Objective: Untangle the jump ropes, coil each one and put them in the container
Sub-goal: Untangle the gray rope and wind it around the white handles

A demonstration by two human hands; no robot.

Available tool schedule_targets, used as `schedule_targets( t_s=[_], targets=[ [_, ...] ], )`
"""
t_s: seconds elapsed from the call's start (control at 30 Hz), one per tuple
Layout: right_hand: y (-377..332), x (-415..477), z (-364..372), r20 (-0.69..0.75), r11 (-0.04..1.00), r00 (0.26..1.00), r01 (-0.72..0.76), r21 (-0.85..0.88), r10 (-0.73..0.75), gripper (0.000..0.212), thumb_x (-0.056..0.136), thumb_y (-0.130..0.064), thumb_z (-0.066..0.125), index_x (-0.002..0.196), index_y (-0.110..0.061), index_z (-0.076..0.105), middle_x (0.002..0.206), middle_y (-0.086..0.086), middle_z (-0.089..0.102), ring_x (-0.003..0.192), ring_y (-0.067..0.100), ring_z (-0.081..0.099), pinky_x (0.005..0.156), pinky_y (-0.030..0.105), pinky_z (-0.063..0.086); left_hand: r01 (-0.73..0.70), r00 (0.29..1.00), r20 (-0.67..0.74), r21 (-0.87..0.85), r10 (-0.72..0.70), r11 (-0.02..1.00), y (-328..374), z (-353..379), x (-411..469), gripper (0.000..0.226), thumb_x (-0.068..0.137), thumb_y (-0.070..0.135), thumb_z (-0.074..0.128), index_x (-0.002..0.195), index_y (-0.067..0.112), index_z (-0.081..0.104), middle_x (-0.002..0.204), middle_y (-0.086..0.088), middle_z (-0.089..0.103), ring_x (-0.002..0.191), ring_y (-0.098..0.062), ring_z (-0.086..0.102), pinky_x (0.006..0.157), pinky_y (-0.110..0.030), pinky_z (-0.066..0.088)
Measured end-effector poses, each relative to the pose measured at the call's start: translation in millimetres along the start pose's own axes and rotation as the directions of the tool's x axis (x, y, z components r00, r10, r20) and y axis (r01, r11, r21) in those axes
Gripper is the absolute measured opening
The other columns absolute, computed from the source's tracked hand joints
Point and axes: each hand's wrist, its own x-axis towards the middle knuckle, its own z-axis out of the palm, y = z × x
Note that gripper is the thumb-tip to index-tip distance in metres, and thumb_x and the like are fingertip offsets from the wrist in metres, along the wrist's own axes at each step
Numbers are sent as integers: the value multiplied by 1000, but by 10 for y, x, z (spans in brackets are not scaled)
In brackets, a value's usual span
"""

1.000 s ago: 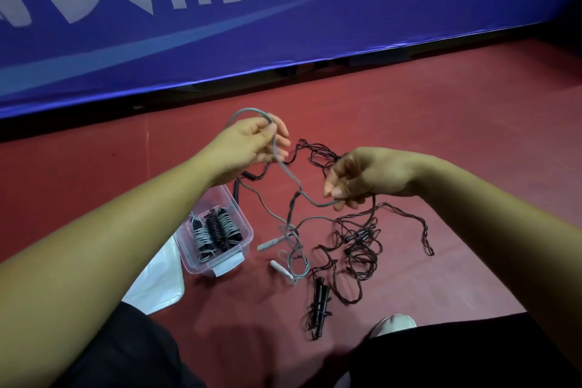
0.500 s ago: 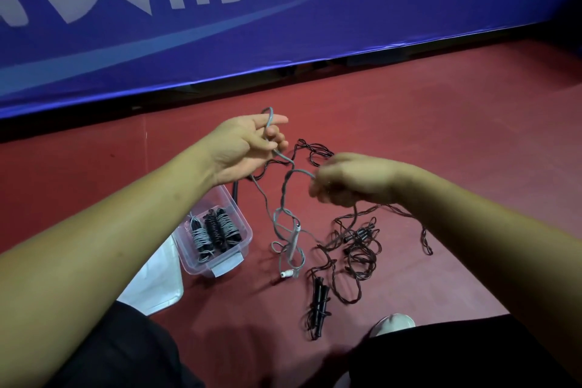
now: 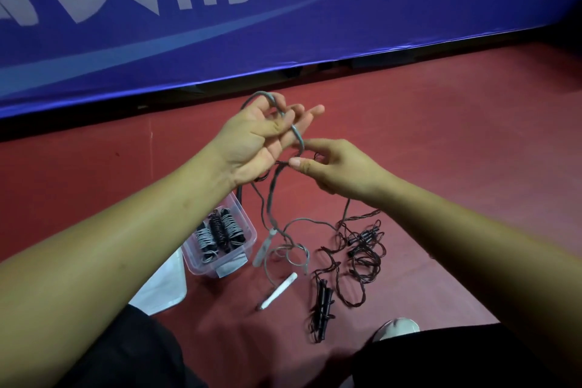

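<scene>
Two hands are holding the grey jump rope (image 3: 271, 198) up above the red floor (image 3: 441, 151). The left hand (image 3: 258, 142) is keeping a loop of it over its fingers (image 3: 310, 113), with the thumb pressing it down. The right hand (image 3: 340, 170) is pinching it just beside, between thumb and forefinger. Below them the rope is hanging down to one white handle (image 3: 263, 249); the other handle (image 3: 278, 290) is lying on the floor. To the right, the black rope (image 3: 362, 249) is sprawling in a tangle on the floor. On the left, the clear container (image 3: 248, 230) is sitting on the floor under the left forearm, holding three coiled ropes (image 3: 220, 233). A blue banner (image 3: 283, 25) is running behind.
</scene>
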Motion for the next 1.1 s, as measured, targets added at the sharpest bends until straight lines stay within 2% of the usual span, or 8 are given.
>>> schedule_targets(
  t_s=[0.1, 0.23, 0.37, 0.73, 0.83, 0.93, 1.0, 1.1],
  targets=[
    [-24, -6, 103, 73, 1000, 997, 2, 23, -4, 37, 102, -36, 54, 93, -7, 75, 46, 0, 41, 43, 13, 33, 48, 24, 29, -18, 1000, 0, 33, 18, 999, -5, 67, 6, 11, 90, -6, 51, 93, 5, 52, 92, -13, 61, 110, -37, 66, 98, -35, 53],
    [-49, 4, 44, -3, 991, 999, -39, 125, 40, 38, 102, -24, 54, 84, 5, 71, 47, 5, 40, 42, 14, 27, 42, 23, 23, 55, 997, 10, 653, -81, 755, -14, -122, -40, 33, 77, 33, 70, 105, 15, 69, 99, -9, 65, 96, -20, 61, 104, -38, 44],
    [-33, -34, -48, -2, 993, 999, -53, 105, 54, 34, 101, -18, 55, 87, 9, 69, 48, 6, 47, 42, 15, 33, 42, 21, 28, 52, 990, 47, 765, -136, 642, -55, -147, -100, 25, 93, 22, 61, 116, 17, 68, 105, -4, 71, 95, -10, 64, 95, -24, 46],
    [-19, -44, 14, -31, 988, 999, -18, -151, 13, 28, 99, -37, 59, 86, -15, 70, 58, 4, 67, 44, 7, 46, 48, 20, 37, -29, 991, -111, 351, 73, 936, 36, 23, -5, 22, 105, 27, 41, 92, 11, 48, 78, -10, 75, 70, -21, 74, 48, -15, 51],
    [-13, -36, 30, -9, 990, 1000, -7, -140, 5, 35, 101, -34, 56, 85, -7, 71, 52, 0, 62, 44, 8, 44, 48, 20, 36, -30, 990, -125, 294, 70, 955, 69, -42, 51, 43, 95, 45, 51, 115, 7, 49, 98, -10, 76, 94, -24, 74, 73, -26, 58],
    [-61, -30, -51, -55, 996, 998, 22, -81, -26, 36, 101, -27, 56, 75, -6, 69, 49, -2, 55, 42, 10, 40, 46, 22, 33, 124, 990, -27, 617, -136, 777, -21, -149, -24, 109, 48, 79, 73, 134, 17, 46, 127, -2, 67, 117, -16, 64, 106, -42, 44],
    [-100, -37, -71, -58, 1000, 998, 21, -8, -21, 39, 101, -22, 56, 65, -14, 67, 48, 2, 50, 41, 13, 36, 43, 23, 30, 131, 971, 55, 692, -232, 710, -125, -163, -63, 126, 36, 84, 76, 142, 24, 44, 138, 3, 59, 123, -11, 58, 110, -40, 40],
    [-111, 7, -64, -114, 955, 986, -81, 285, 118, 32, 101, -17, 54, 77, 1, 65, 48, 7, 41, 38, 14, 28, 38, 20, 20, 198, 939, 146, 509, -311, 838, -171, -85, -49, 137, 38, 95, 56, 150, 20, 35, 149, 6, 48, 131, -13, 49, 110, -39, 37]
  ],
)
